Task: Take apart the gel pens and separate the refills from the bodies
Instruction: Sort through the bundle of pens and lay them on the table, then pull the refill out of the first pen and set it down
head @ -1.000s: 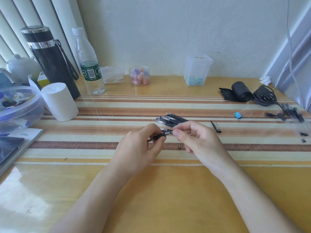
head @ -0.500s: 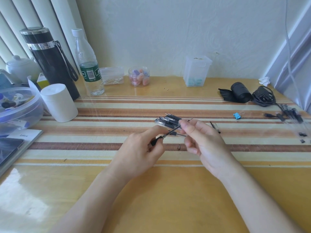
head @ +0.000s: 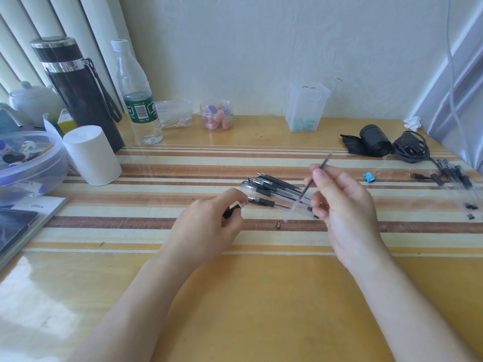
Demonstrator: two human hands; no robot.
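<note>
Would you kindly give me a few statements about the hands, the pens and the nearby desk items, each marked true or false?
1. The right hand holds a thin refill lifted off the desk. True.
2. The left hand is empty. False: it grips a black pen piece.
3. A pile of gel pens lies between the hands. True.
4. The blue binder clip sits left of the white cylinder. False: it lies far to the right.
</note>
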